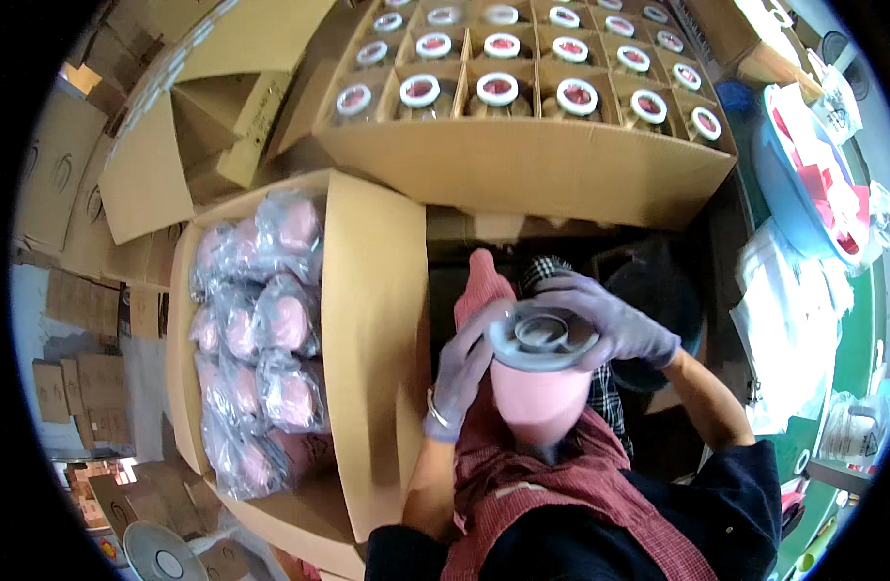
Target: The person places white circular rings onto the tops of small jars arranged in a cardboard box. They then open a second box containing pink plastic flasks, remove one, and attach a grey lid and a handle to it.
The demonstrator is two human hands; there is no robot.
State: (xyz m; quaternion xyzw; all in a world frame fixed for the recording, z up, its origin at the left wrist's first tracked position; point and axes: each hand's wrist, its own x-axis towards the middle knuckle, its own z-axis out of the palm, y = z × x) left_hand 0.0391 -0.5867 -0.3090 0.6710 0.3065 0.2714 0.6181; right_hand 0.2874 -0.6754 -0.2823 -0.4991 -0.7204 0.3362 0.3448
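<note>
In front of my apron is a pink cup [540, 402] with a round grey lid [532, 356] that carries a raised ring on top. It is held between both my gloved hands. My left hand [461, 373] presses against the left side at the lid's rim, fingers bent round it. From the right, my right hand [614, 321] curls over the far and right edge of the lid. The cup's base is smeared and partly lost against the apron. To my left, an open carton [377, 349] holds several pink items [288, 324] wrapped in clear plastic bags.
Ahead stands a divided carton [522, 165] of bottles with white-rimmed caps [497, 89]. A blue basin [794, 184] with red and white pieces sits at the right, beside clear plastic bags [789, 320] on a green table. A dark round tub [658, 295] lies lower down. More cartons [62, 165] are stacked far left.
</note>
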